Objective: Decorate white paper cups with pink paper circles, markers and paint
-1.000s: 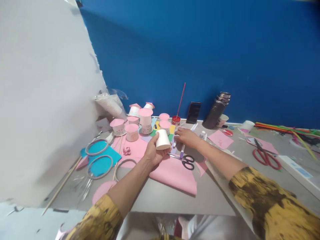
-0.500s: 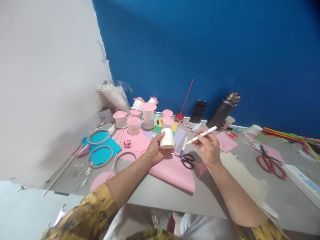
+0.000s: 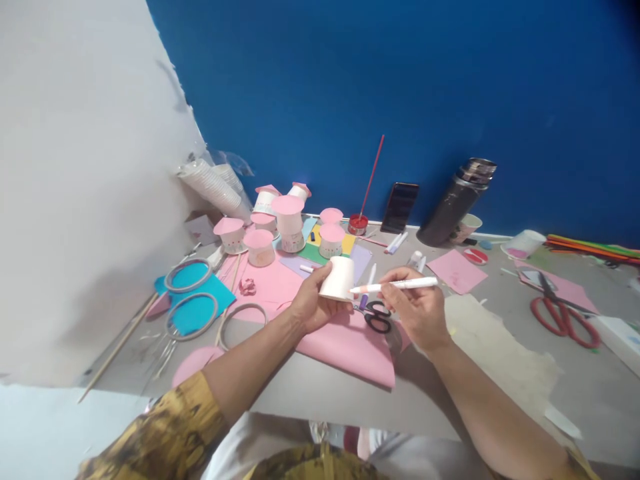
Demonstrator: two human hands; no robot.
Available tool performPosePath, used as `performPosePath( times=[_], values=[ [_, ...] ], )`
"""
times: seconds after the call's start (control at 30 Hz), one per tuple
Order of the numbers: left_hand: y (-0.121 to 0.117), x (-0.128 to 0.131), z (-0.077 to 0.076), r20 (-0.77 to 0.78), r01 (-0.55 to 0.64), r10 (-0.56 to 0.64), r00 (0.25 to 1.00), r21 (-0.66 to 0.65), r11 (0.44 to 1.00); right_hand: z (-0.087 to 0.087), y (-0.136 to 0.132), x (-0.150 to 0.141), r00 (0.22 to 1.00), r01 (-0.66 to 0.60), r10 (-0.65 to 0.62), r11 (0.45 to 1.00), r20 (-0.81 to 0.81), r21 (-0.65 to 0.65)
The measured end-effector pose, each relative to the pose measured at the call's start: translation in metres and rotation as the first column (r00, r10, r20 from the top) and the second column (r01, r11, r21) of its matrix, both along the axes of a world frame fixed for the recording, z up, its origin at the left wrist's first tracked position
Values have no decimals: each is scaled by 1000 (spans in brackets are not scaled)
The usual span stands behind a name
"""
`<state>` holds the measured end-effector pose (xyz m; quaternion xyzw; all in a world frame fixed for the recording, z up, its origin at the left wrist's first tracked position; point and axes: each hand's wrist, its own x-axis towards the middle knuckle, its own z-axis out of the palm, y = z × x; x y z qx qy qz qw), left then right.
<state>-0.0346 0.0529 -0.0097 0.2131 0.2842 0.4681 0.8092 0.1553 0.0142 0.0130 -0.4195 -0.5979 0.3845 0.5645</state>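
Observation:
My left hand (image 3: 314, 303) grips a plain white paper cup (image 3: 338, 277), held upside down with its rim low. Between the fingers of my right hand (image 3: 416, 308) is a white marker pen (image 3: 400, 285), its peach-coloured tip end pointing left at the cup's lower side. Whether the tip touches the cup I cannot tell. Under and beside the hands lie a folded pink sheet (image 3: 350, 353) and black-handled scissors (image 3: 379, 318). Behind stand several paper cups topped with pink paper discs, among them a stacked pair (image 3: 289, 223).
A dark flask (image 3: 453, 207), a phone (image 3: 400, 207) and a red pot (image 3: 358, 224) with a thin stick stand along the blue wall. Red-handled scissors (image 3: 565, 320) lie at right. Grey rings (image 3: 193, 317) rest on blue paper at left, near stacked paper cups (image 3: 213, 183).
My right hand has brought the marker's tip close to the cup and levelled the pen. The cup is turned slightly more upright in my left hand. The view has shifted a little.

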Motion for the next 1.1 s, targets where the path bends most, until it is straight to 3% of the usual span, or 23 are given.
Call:
performPosePath(
  times=[0.13, 0.23, 0.47, 0.67, 1.1],
  values=[
    [0, 1, 0, -19, -37, 37, 999, -26, 999, 0, -7, -1, 983, 4, -16, 998, 182, 69],
    [0, 1, 2, -32, -49, 47, 998, -43, 998, -3, -8, 0, 973, -5, -23, 993, 231, 118],
    [-2, 2, 4, -24, -6, 6, 1000, -33, 999, 2, -6, 1, 968, 86, -124, 981, 219, 173],
    [-2, 2, 0, -25, -62, 61, 998, -46, 997, 6, -7, -1, 959, 134, -174, 974, 223, 184],
    [-1, 3, 0, -28, -89, 87, 996, -60, 994, 3, -6, 0, 955, 85, -131, 980, 268, 177]
  ],
)
